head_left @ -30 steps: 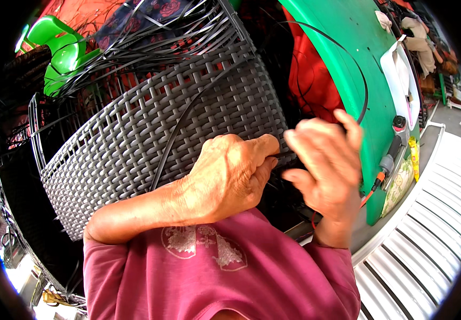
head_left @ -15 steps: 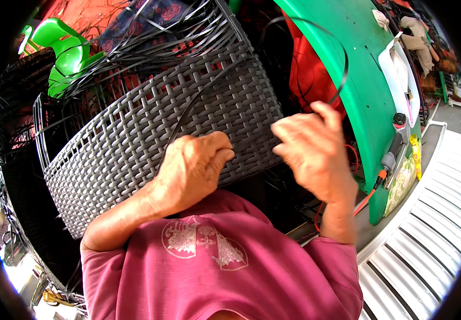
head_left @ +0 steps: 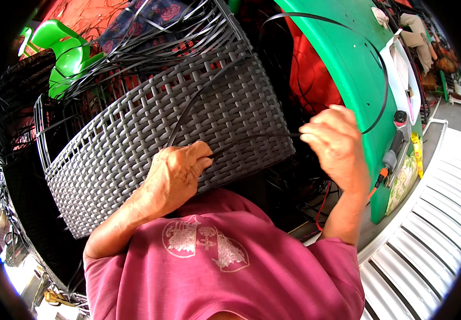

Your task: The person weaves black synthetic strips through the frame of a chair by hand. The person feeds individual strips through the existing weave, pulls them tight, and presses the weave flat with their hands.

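Observation:
A dark grey woven panel (head_left: 225,101) of flat synthetic strips slants across the middle, close to my body. A loose dark weaving strip (head_left: 257,136) runs between my two hands over its lower right part. My left hand (head_left: 174,168) is closed on the strip, resting against the weave. Beyond the panel's right edge, my right hand (head_left: 337,141) pinches the strip with thumb and fingers. The strip's free length loops up and around above that hand, over the green surface. Another section of strip lies diagonally over the panel above my left hand.
Many loose strips (head_left: 188,37) spread from the panel's upper edge. A green chair-shaped piece (head_left: 68,50) lies upper left. To the right, a green tabletop (head_left: 342,40) bears a white tray (head_left: 401,69). A grey-and-orange tool (head_left: 391,157) and white slatted surface (head_left: 428,234) lie lower right.
My right hand has moved right and slightly down, drawing the strip out straighter between both hands. My left hand has shifted slightly left and down. The loop of strip has swung right.

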Action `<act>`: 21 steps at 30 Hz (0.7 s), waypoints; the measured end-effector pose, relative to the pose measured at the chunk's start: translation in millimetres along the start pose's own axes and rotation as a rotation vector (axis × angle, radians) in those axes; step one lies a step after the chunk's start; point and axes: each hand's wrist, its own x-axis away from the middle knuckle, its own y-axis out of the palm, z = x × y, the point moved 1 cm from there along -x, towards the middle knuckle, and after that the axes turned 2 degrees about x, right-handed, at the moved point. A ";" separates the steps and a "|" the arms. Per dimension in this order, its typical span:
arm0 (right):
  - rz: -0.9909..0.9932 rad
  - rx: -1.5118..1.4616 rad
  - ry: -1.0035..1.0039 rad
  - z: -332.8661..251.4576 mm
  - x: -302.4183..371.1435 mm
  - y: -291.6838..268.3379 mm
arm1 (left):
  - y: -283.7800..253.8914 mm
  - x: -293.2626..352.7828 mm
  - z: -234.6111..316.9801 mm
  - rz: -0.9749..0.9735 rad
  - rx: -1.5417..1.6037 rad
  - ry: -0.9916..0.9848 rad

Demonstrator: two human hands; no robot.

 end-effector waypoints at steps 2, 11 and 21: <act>-0.064 -0.055 -0.129 -14.3 -4.6 22.1 | 6.1 -2.0 1.1 0.040 -0.037 0.047; -0.118 -0.160 -0.137 -4.3 -6.3 20.4 | -6.6 8.9 -8.2 0.052 -0.031 0.001; -0.257 -0.287 -0.197 -24.9 -8.1 43.2 | 1.9 5.9 -4.4 -0.005 0.024 0.021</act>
